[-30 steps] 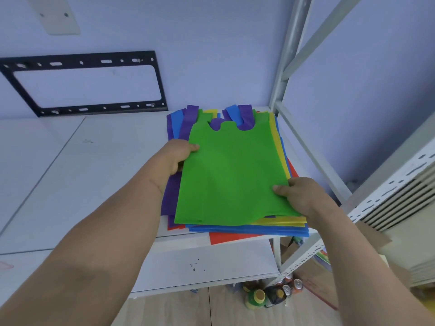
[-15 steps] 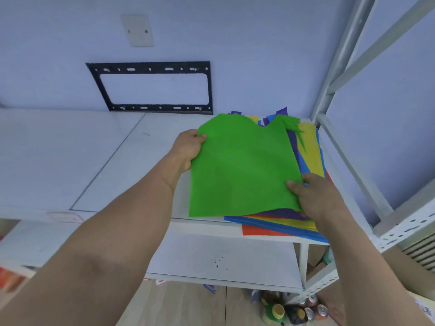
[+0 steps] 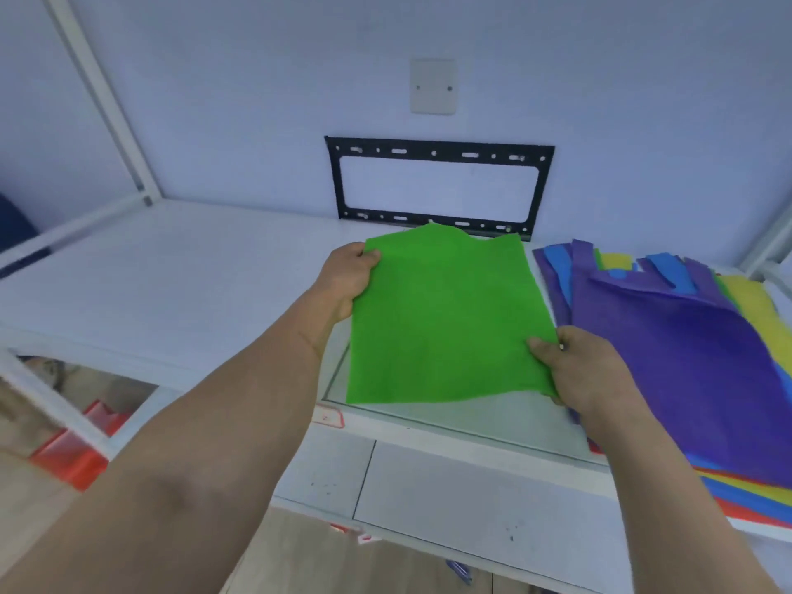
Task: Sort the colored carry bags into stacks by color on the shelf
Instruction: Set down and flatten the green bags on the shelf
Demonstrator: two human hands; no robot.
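Now both hands [image 3: 345, 278] [image 3: 576, 370] pinch green bag [image 3: 445, 319] — shelf [image 3: 171, 285] below.

No readable text in view.

A small red-edged sticker [image 3: 328, 418] sits on the front edge of the shelf [image 3: 171, 285], just below the green bag [image 3: 441, 323]; it bears a faint mark too small and blurred to make out. The bags, the wall plate [image 3: 433, 86] and the black bracket [image 3: 439, 186] carry no lettering, brand or number that can be read.
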